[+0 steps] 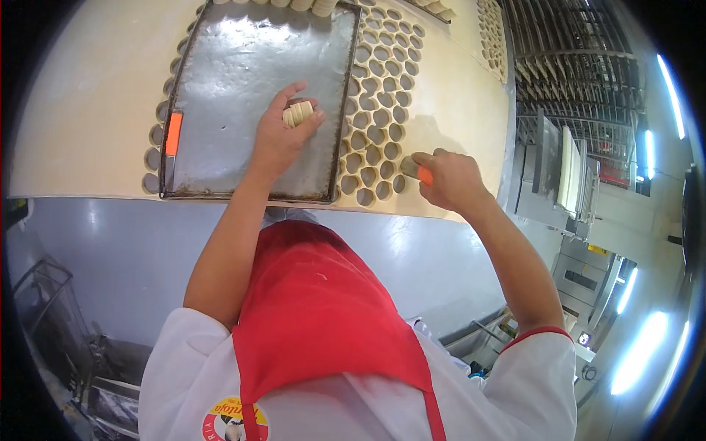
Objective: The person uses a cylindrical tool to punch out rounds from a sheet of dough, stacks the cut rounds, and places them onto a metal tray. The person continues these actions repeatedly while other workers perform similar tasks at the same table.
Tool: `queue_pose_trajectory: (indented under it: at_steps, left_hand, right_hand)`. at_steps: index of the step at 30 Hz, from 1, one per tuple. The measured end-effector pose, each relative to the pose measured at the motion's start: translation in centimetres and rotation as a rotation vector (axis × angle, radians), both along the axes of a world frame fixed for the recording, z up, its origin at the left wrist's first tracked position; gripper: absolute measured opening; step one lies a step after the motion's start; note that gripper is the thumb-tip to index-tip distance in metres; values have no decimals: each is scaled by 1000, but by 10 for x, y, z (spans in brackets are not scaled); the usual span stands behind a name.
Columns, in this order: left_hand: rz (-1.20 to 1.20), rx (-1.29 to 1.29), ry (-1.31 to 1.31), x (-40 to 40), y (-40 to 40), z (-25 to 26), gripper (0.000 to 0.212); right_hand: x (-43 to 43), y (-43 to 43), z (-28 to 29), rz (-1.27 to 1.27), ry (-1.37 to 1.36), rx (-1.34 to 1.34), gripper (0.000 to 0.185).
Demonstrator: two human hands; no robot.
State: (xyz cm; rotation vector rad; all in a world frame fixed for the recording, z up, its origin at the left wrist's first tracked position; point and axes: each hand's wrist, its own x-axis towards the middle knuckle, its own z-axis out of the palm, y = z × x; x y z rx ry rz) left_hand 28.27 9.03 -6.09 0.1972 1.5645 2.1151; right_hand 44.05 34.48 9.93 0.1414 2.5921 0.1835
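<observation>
A small stack of round dough discs (298,114) lies in my left hand (284,127), which is above a dark-rimmed metal baking tray (220,99). My right hand (451,177) grips a round metal cutter (409,166) with an orange part, at the right edge of the punched holes. Around the tray spreads a sheet of pale rolled dough (452,105), with rows of round holes (380,117) to its right and a column of them along its left side. Inside the tray's left rim lies a tool with an orange handle (174,134). More stacked discs (300,4) stand at the tray's far end.
Another tray edge with dough pieces (438,10) shows at the top. To the right stand a metal rack with trays (573,71) and several upright panels (568,171). The table's near edge runs just in front of my red apron (325,297). Metal frames (49,281) are at lower left.
</observation>
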Motion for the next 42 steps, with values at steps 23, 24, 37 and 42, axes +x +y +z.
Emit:
queue_pose_trajectory:
  at_steps: [23,24,37,42]
  left_hand:
    - [-7,-25,-28,3,-5,5,59]
    - [7,-22,-11,2,-3,3,59]
    - [-41,168,-302,12,1,38,36]
    - [-304,496,-356,28,33,30,48]
  right_hand:
    - [-38,0,-30,-24,-283,18,31]
    - [-39,-1,-28,-29,-269,24,32]
    - [56,74,-14,-1249,187,-1134,44]
    - [61,70,-14,-966,421,-1246,45]
